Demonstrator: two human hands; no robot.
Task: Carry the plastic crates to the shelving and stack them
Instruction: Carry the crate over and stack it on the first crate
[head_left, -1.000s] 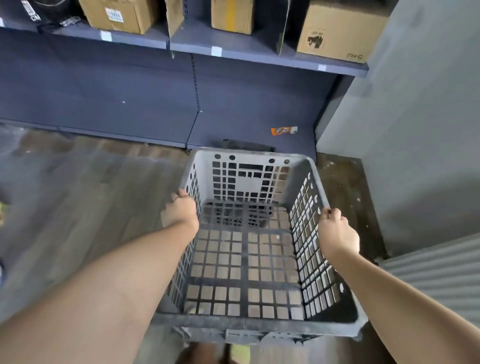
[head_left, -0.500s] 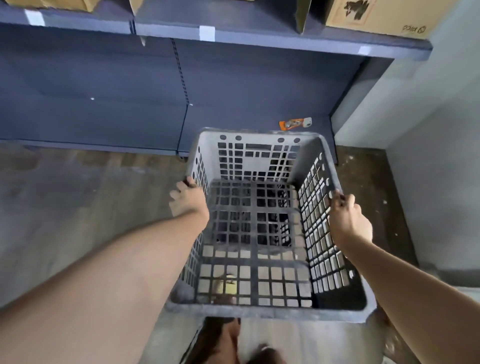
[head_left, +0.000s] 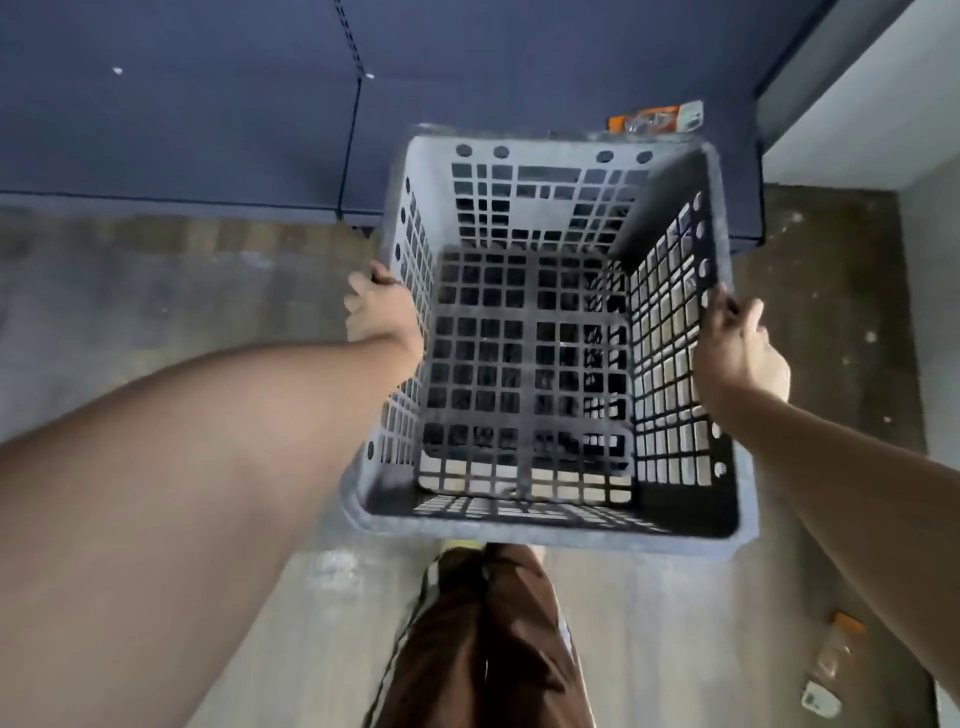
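While both hands grip it, crate (head_left: 550, 332) hangs.

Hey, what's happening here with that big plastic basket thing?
A person is carrying an empty grey crate with bare hands. The left hand grips its left rim and the right hand its right rim. The crate is right up against dark blue shelving, above the floor. A small orange packet lies just beyond it.
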